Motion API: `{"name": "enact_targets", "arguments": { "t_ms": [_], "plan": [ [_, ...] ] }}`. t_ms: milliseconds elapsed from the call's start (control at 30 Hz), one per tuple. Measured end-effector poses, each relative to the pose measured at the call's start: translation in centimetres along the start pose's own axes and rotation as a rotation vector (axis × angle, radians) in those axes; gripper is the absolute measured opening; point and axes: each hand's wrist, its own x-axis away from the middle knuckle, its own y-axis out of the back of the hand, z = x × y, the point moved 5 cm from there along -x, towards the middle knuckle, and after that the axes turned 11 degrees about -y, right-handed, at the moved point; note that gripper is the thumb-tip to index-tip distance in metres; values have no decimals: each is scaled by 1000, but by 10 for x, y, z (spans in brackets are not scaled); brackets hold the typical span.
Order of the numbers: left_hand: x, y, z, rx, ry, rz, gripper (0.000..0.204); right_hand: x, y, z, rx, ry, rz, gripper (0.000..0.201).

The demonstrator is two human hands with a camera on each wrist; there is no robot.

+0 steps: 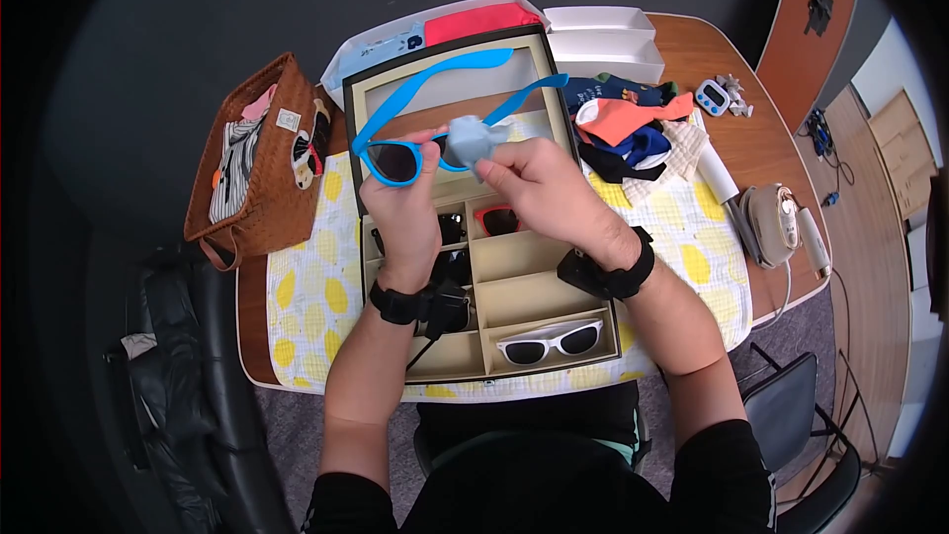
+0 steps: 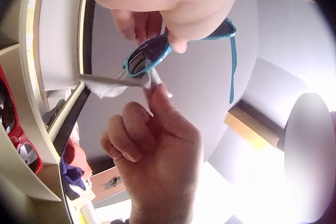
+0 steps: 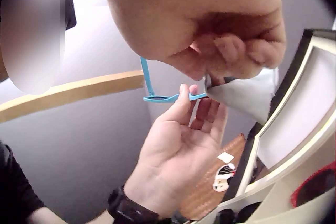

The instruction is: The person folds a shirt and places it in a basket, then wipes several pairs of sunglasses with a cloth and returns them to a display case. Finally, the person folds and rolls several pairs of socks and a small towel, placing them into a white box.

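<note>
Blue-framed sunglasses (image 1: 395,162) with dark lenses are held up over the open display case (image 1: 539,275), their temples unfolded and pointing away. My left hand (image 1: 403,208) pinches them at the bridge, thumb on the near side. With its thumb and fingers, my right hand (image 1: 544,188) grips a light grey-blue cloth (image 1: 469,141) against the lens on the right. The cloth covers most of that lens in the head view; in the left wrist view it folds over the lens's edge. Below, the case's compartments hold white sunglasses (image 1: 550,342), red sunglasses (image 1: 497,221) and several dark pairs.
A woven basket (image 1: 259,163) with clothes stands at the left. Folded garments (image 1: 643,133) lie to the right, near a small timer (image 1: 711,97) and a beige corded appliance (image 1: 769,227). White boxes (image 1: 605,44) stand behind the case. A lemon-print cloth (image 1: 697,282) covers the table.
</note>
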Motion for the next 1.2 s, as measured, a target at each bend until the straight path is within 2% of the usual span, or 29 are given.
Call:
{"name": "enact_targets", "arguments": {
  "t_ms": [33,100,133,200,233,300,333,400,433,533,600,733,833,900,1033,1133,1200],
  "plan": [
    [0,4,4,0,-2,-2,15,1,-1,1,1,2,2,28],
    [1,12,18,-82,5,69,18,5,2,5,119,49,-143,30],
    [0,11,16,-81,7,72,18,4,2,4,118,46,-145,30],
    [-1,8,11,-57,20,59,18,3,-5,4,-52,116,15,30],
    [-1,7,11,-58,20,59,18,4,-3,5,-53,116,16,30],
    [-1,7,9,-70,-4,73,18,4,-2,4,-172,-49,112,31],
    [-1,8,9,-71,-5,72,18,4,-2,5,-171,-49,113,31],
    [-1,9,12,-70,31,73,19,6,5,8,158,15,-90,30],
    [-1,8,12,-69,32,75,19,5,4,7,158,14,-92,30],
    [1,6,15,-14,68,31,17,3,-2,4,39,70,-50,30],
    [4,6,16,-14,102,37,19,1,-6,2,-233,56,54,37],
    [2,5,17,-31,122,46,20,-3,-6,-5,-307,7,131,36],
    [1,7,18,0,141,54,20,-9,-5,-9,-324,91,135,32],
    [0,9,18,-11,122,47,20,-8,-2,-10,-340,-40,210,33],
    [-2,11,17,-13,110,38,19,-11,-1,-16,-340,-29,215,35],
    [-2,6,13,29,115,50,19,-5,7,-2,-205,6,209,35],
    [-2,5,13,11,100,61,18,-2,10,2,-48,59,135,31]
  ]
}}
